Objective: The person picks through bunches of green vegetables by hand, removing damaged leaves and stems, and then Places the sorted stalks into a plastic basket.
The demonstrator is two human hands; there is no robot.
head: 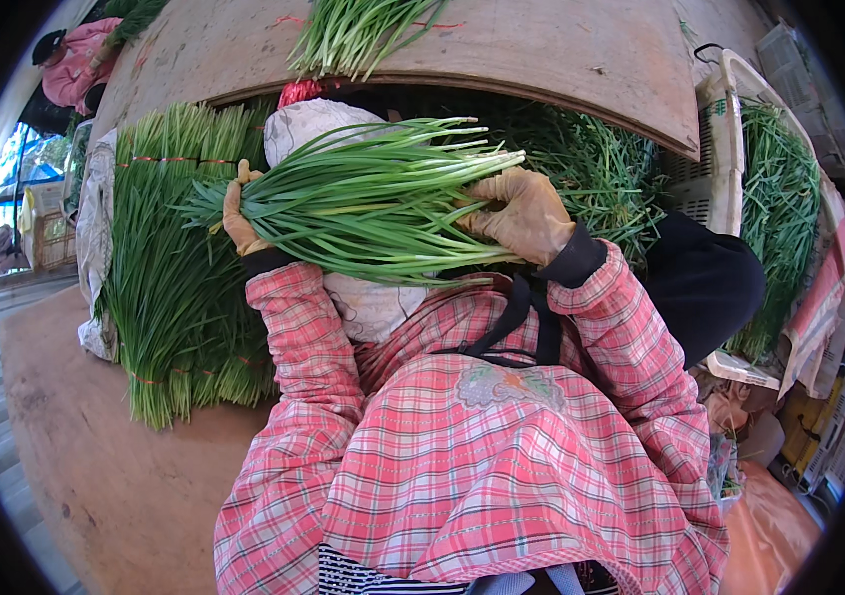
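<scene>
A loose bunch of green garlic chives [363, 197] lies across both of my gloved hands above my lap. My left hand [242, 212] is wrapped round the dark leafy ends at the left. At the right, my right hand [522, 214] has its fingers curled at the pale stem ends, which fan out unevenly. Left of my left arm, tied bundles of chives [162, 260] are stacked, bound with thin red ties. Another bunch of chives [363, 37] rests on the wooden board in front, over a red string.
A wooden board [541, 44] spans the front, with loose green leaves [601, 178] beneath its edge. A white plastic crate [731, 149] of cut greens stands at right. Plywood [132, 483] lies at lower left. Another person [80, 67] in pink sits at far upper left.
</scene>
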